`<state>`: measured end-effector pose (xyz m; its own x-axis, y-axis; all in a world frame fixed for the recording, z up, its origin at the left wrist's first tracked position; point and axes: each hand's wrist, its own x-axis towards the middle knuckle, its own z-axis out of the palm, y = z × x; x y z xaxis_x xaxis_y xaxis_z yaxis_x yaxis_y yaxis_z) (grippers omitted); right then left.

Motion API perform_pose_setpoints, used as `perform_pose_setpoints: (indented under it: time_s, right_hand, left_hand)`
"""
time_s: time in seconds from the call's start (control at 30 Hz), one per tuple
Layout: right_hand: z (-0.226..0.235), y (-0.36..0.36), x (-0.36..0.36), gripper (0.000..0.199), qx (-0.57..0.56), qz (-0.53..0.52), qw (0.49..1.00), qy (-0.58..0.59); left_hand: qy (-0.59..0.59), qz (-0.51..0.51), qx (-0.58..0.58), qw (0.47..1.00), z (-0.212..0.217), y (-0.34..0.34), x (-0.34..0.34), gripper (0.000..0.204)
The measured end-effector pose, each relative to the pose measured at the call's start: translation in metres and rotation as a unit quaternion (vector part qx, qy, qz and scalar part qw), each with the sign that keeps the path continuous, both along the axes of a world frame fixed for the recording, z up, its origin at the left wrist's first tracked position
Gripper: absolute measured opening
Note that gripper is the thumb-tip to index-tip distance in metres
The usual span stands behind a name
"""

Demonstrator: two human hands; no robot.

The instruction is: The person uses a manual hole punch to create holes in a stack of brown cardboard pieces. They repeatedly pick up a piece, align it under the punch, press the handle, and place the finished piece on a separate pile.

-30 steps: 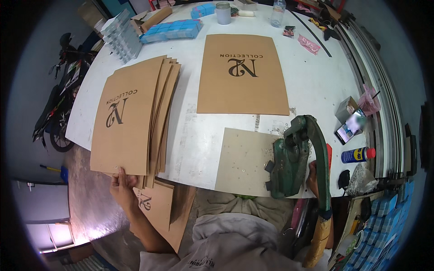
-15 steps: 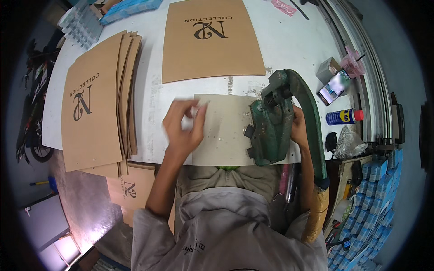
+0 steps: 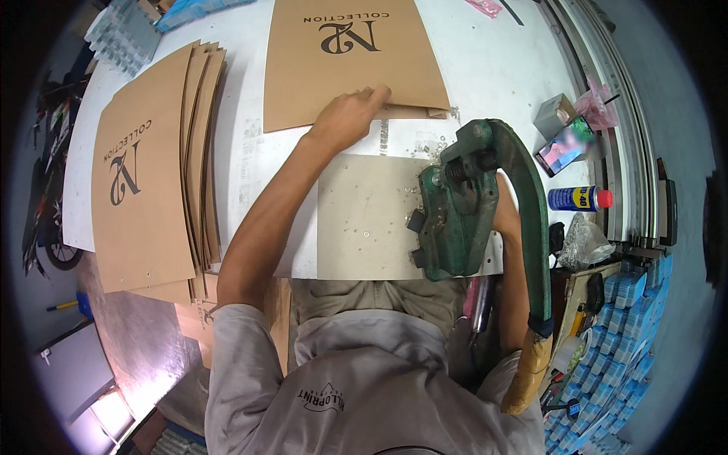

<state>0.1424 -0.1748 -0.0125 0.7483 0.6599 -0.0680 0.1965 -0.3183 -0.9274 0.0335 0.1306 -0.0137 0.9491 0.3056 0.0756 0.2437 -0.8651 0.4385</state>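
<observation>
My left hand point(image 3: 350, 120) reaches forward over the near edge of a flat brown kraft paper bag point(image 3: 341, 80), fingers closed on that edge, which is slightly lifted. Below it lies a grey-beige board point(image 3: 356, 197) with a small metal ring point(image 3: 366, 234) and scattered specks. A green lever press point(image 3: 459, 216) stands on the board's right side, its long curved handle point(image 3: 535, 220) ending in a tan wrapped grip. My right hand point(image 3: 506, 206) is behind the press, between body and handle; its fingers are hidden.
A stack of kraft bags point(image 3: 144, 167) leans over the table's left side. At right are a phone point(image 3: 565, 148) propped on a grey box, a blue spray can point(image 3: 572, 199) with a red cap, and a clear plastic bag point(image 3: 585, 241). Blue-white packs point(image 3: 607, 356) are piled below.
My left hand has moved forward from above the board to the kraft bag, taking hold of its near edge and lifting it slightly. My right hand stays behind the press.
</observation>
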Motion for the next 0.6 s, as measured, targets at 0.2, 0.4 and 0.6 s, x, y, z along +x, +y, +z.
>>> perform_pose_setpoints:
  time_s: [0.2, 0.4, 0.6]
  right_hand:
    - [0.014, 0.011, 0.003, 0.022, 0.099, -0.060, 0.980, 0.162]
    - [0.024, 0.021, -0.013, 0.020, 0.173, -0.095, 0.939, 0.283]
    - [0.042, 0.021, -0.027, 0.019, 0.167, -0.128, 0.936, 0.284]
  left_hand:
    - [-0.225, -0.091, 0.150, 0.958, 0.003, -0.035, -0.004, 0.018]
    - [-0.231, -0.074, 0.068, 0.968, 0.029, -0.082, -0.018, 0.025]
    - [-0.170, -0.039, -0.005, 0.985, 0.031, -0.115, -0.035, 0.038]
